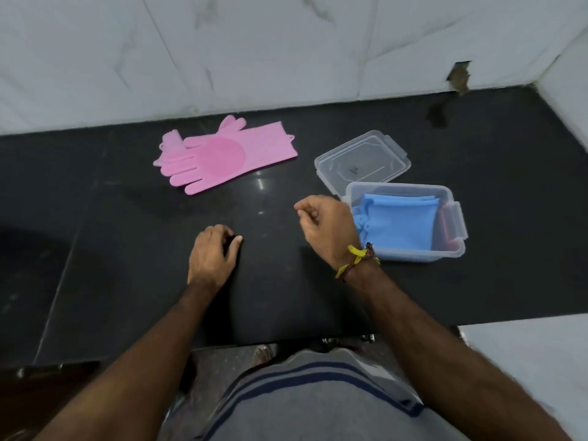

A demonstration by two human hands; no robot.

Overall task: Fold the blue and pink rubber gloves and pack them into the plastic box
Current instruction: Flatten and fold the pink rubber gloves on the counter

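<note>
Pink gloves (unfolded), beyond both hands' fingers

The countertop is dark polished stone, glossy enough to throw back pale glints of light. Behind it the wall is white marble-look tile, smooth, with faint grey veins. The pink gloves look like matt, soft rubber, finely ribbed along the cuff, with a smoother round patch on the palm. The plastic box is clear, slightly frosted plastic, and its lid the same. The blue gloves inside look matt and rubbery. A braided thread band sits on one wrist.
</note>
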